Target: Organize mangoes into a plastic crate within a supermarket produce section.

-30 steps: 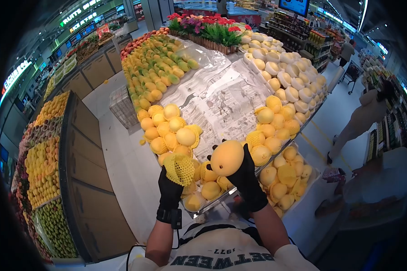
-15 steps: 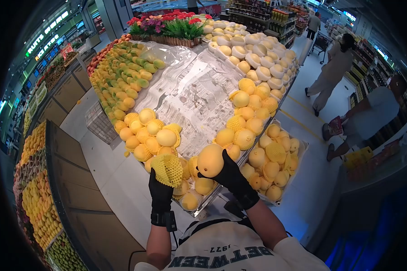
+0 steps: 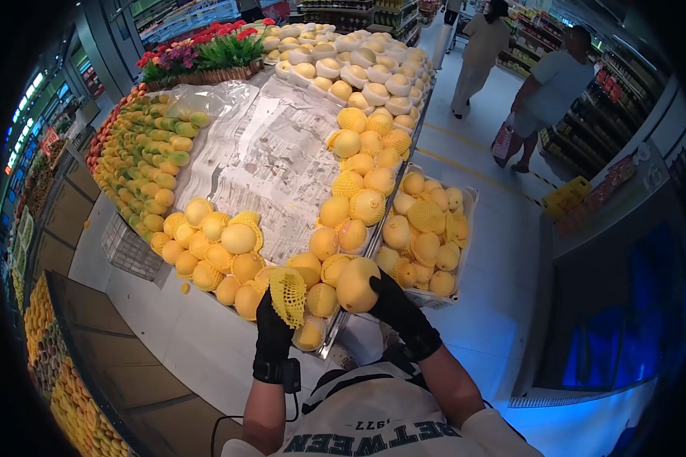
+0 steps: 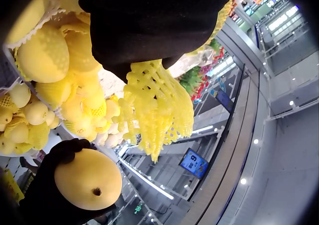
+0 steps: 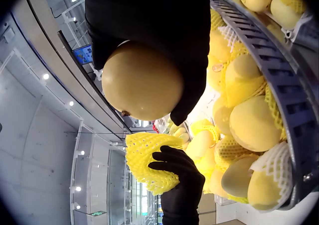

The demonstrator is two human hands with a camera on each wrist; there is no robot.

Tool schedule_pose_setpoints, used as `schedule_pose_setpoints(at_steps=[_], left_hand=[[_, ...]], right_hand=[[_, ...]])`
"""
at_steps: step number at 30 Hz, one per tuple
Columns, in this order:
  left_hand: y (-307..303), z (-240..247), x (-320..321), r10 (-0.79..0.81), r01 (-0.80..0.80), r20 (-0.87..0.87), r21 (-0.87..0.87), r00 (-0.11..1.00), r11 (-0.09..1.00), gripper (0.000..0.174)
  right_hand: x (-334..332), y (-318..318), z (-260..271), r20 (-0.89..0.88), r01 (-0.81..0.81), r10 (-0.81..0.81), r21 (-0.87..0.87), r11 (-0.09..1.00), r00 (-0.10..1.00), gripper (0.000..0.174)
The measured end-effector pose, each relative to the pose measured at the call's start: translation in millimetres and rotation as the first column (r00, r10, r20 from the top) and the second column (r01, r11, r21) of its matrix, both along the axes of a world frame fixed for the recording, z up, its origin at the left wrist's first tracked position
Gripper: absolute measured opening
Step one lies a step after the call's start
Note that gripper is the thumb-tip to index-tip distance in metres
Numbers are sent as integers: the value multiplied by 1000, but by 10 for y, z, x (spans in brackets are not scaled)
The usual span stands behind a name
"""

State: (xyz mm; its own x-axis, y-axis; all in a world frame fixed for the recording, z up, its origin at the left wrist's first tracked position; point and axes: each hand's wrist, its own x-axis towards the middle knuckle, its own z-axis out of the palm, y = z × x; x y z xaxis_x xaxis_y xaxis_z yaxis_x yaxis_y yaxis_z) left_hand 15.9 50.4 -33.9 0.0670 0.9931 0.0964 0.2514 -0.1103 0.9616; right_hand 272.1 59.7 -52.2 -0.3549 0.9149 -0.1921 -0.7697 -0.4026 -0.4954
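Observation:
Both hands wear black gloves. The left hand (image 3: 273,324) pinches an empty yellow foam net (image 3: 288,295), which hangs off the fingers in the left wrist view (image 4: 157,108). Curled round a bare yellow melon (image 3: 357,285) is the right hand (image 3: 398,308); the melon's dark stem spot shows in the right wrist view (image 5: 142,80). Net and melon are apart, both held over the near corner of the fruit display. Netted yellow melons (image 3: 322,300) lie just beyond and between the hands.
A crate (image 3: 433,298) of yellow melons stands right of the display. Newspaper (image 3: 267,164) covers its middle, green-yellow fruit (image 3: 141,164) lies left, and white-netted fruit (image 3: 373,68) at the back. Two people (image 3: 552,84) are in the right aisle. A wire basket (image 3: 129,247) stands at the left.
The head view has turned right, so the display appears further left. The hands still hold the net and the melon, and the melon is now over the display's near right edge.

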Motion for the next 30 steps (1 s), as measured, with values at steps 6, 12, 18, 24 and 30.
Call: schedule_pose_setpoints(at_steps=[6,12,18,24,30], left_hand=[[17,-67,381,57,-50,-38,173,998,984,24],[-66,-119,785,37,-35,77,-28,996,999,31],[-196,-151,1628,110,-110,-14,24,994,994,24],[-298,-344,2295,222,-81,-330,391,917,917,24],[-505,-170,2633,181,-123,-302,200,936,972,29]], right_hand=[[361,-220,-40,117,46,-49,29,999,992,62],[898,-304,-146,201,52,-73,106,993,977,59],[1879,-476,-217,304,43,-64,74,996,951,61],[2704,-654,-249,230,54,-62,41,998,971,70],[3063,-661,-281,255,69,-83,64,996,963,68]])
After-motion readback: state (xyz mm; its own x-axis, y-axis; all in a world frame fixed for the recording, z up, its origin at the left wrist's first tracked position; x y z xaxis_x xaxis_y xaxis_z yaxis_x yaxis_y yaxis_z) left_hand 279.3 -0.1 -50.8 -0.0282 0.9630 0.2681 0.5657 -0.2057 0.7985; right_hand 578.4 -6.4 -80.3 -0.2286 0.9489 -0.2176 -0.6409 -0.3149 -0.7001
